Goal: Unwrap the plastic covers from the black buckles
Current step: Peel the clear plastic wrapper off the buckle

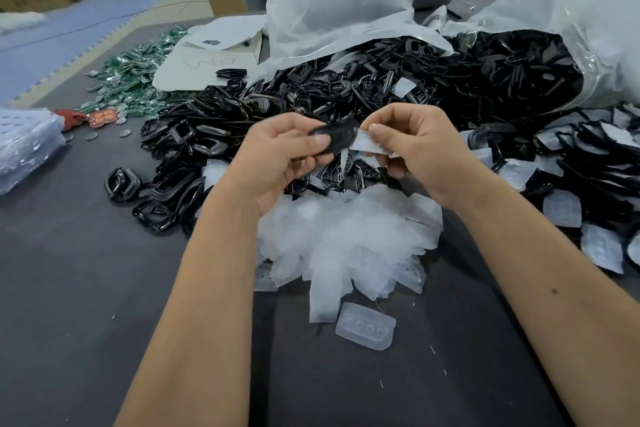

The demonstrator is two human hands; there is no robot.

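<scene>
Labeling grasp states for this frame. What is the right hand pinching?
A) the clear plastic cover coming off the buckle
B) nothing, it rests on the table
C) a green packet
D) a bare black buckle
A: the right hand pinches the clear plastic cover between thumb and fingers, while the left hand holds the black buckle it is being pulled from.

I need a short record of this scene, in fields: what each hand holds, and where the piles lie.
left hand: pinches a black buckle
right hand: pinches the plastic cover, partly pulled off the buckle
empty covers: heap under the hands
bare buckles: pile to the left
covered buckles: pile to the right
big bag: far right, spilling buckles
</scene>
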